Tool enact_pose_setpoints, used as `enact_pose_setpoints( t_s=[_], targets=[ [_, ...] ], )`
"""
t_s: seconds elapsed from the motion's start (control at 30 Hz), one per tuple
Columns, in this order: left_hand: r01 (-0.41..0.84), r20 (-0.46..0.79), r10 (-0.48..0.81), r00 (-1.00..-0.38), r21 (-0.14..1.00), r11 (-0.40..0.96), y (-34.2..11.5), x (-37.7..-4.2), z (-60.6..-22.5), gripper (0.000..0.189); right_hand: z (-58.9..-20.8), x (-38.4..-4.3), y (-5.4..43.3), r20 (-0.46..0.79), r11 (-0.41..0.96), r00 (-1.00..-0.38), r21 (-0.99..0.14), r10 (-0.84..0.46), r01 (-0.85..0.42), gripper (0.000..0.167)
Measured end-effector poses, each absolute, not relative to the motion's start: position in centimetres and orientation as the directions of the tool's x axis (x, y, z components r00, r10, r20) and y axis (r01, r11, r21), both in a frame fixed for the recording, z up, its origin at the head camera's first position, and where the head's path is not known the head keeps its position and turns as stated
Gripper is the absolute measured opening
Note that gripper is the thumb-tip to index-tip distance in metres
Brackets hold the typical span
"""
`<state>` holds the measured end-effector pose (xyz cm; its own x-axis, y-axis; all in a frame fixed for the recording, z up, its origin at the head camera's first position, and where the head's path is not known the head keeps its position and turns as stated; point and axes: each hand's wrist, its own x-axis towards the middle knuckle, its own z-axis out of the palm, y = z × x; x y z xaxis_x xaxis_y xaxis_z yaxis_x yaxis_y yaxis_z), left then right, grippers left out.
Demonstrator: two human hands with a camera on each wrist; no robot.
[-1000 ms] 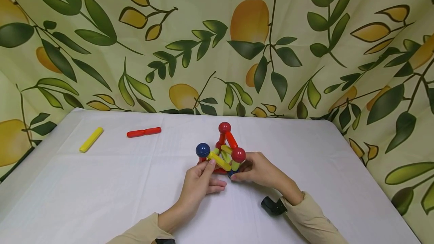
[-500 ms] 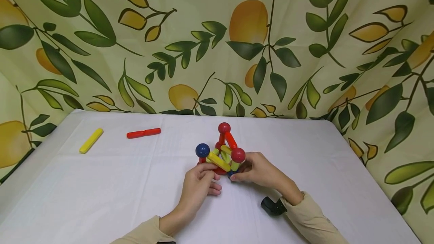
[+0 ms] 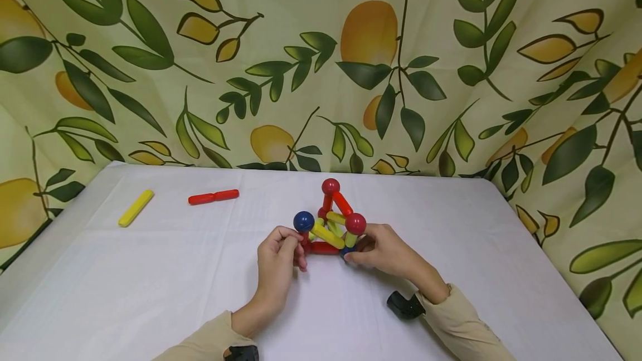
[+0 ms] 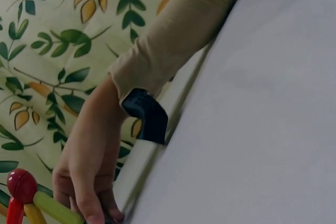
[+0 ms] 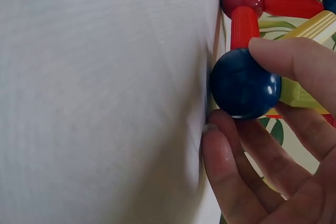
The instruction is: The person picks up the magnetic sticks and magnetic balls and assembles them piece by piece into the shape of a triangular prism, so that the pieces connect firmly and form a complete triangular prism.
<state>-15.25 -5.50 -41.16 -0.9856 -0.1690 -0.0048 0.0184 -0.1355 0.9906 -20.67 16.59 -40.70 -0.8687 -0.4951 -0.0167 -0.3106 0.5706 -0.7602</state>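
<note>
A frame of magnetic rods and balls stands on the white table, with a red ball (image 3: 330, 186) at its far top, another red ball (image 3: 356, 224) at upper right and a dark blue ball (image 3: 304, 221) at upper left. My right hand (image 3: 386, 247) pinches the lower blue ball (image 5: 245, 84) at the front right corner between thumb and fingers. From that ball a red rod (image 3: 323, 248) runs along the table to the left corner. My left hand (image 3: 277, 261) has loosely bent fingers beside the left upright rod, their tips overlapping it in the head view.
A loose yellow rod (image 3: 136, 208) and a pair of red rods (image 3: 213, 197) in line lie at the back left of the table. A leaf-patterned curtain (image 3: 321, 71) hangs behind. Black wrist cameras sit at both sleeves.
My left hand has drawn back leftward from the front of the frame to its left corner, uncovering the front red rod. The frame has turned and shifted slightly right; my right hand keeps its hold.
</note>
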Motion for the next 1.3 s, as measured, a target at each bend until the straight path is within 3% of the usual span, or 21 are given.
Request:
enact_pose_setpoints(
  t_s=[0.23,0.73,1.03,1.3],
  targets=[
    [0.088,0.061,-0.257,-0.965,0.991,-0.096,-6.6,-16.7,-40.8,0.017,-40.7,-20.7,16.7,-0.021,0.591,-0.878,-0.747,-0.479,-0.305,0.035],
    [0.247,0.242,-0.318,-0.917,0.969,0.026,-9.7,-19.4,-40.1,0.018,-40.8,-20.8,16.7,-0.019,0.605,-0.877,-0.731,-0.48,-0.316,0.034],
    [0.25,0.294,-0.278,-0.915,0.951,0.182,-12.0,-21.2,-40.5,0.019,-40.7,-20.7,16.7,-0.02,0.599,-0.874,-0.736,-0.485,-0.316,0.035],
    [0.141,0.217,-0.224,-0.95,0.94,0.311,-14.8,-22.9,-40.4,0.024,-40.7,-20.8,16.7,-0.02,0.599,-0.875,-0.736,-0.484,-0.314,0.031]
  ],
)
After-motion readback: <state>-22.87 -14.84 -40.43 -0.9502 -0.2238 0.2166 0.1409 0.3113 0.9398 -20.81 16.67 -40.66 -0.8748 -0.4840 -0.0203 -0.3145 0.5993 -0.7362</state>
